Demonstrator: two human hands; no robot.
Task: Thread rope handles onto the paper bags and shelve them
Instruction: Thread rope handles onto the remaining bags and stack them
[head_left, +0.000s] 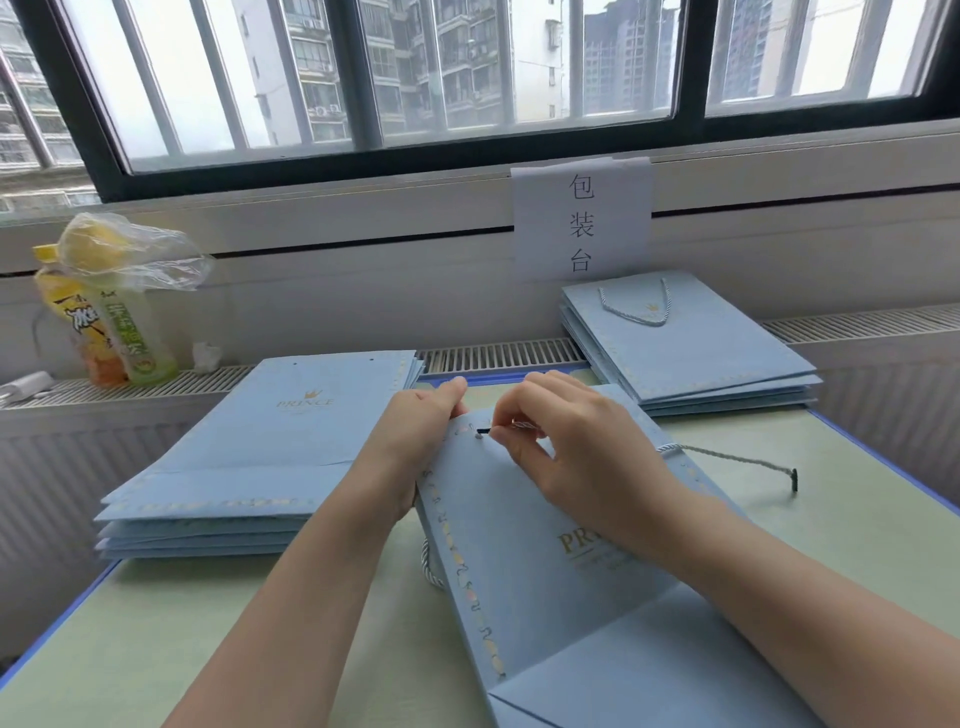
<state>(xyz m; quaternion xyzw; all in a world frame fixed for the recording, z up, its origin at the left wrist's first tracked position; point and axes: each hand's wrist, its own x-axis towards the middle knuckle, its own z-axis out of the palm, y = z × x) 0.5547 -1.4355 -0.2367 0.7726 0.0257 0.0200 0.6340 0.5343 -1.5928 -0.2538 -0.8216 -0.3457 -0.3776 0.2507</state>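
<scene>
Flat blue paper bag (545, 587) is lying at centre-right of frame on the green table (156, 649). Its top-left edge is clamped by the left hand (415, 441), fingers pressed together on it. Black tip of the rope handle (727, 457) is pinched by the right hand (576, 447) at a punched hole. Unthreaded stack (260, 457) seen at left; finished stack (691, 343) at upper right.
</scene>
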